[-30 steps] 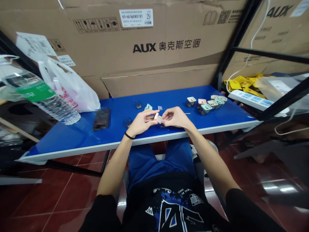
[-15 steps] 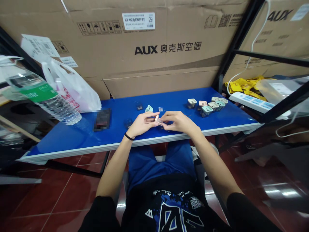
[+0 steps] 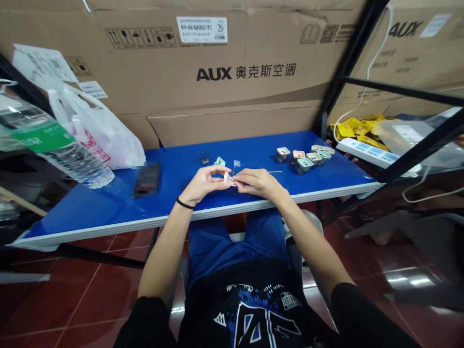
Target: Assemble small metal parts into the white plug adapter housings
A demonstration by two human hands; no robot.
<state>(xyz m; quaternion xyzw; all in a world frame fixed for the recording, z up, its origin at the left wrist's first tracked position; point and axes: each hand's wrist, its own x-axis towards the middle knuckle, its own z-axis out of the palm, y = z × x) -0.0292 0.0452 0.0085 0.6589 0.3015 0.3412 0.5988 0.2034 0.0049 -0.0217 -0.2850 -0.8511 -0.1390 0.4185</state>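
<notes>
In the head view, the left hand [image 3: 205, 185] grips the pale piece [image 3: 226, 179] between thumb and fingers, above the surface [image 3: 177, 169] near its front edge. The right hand [image 3: 261, 183], more curled a second ago, now lies flatter, fingertips at the piece's right end; whether they grip it, I cannot tell. Fine handling seems unfinished. Tubs [image 3: 303, 166] stand farther right.

A small pale-pink-and-clear piece [image 3: 227, 178] is held above the blue table [image 3: 250, 144] by the fingertips of the left hand [image 3: 206, 185], and its clear side is pinched by the right hand [image 3: 261, 183]. Just beyond the grip, a mint-green lid [image 3: 219, 161] is seen; to its right, small lidded containers [image 3: 303, 165] are clustered. Well leftward, a green-labelled water bottle [image 3: 78, 157] is placed.
</notes>
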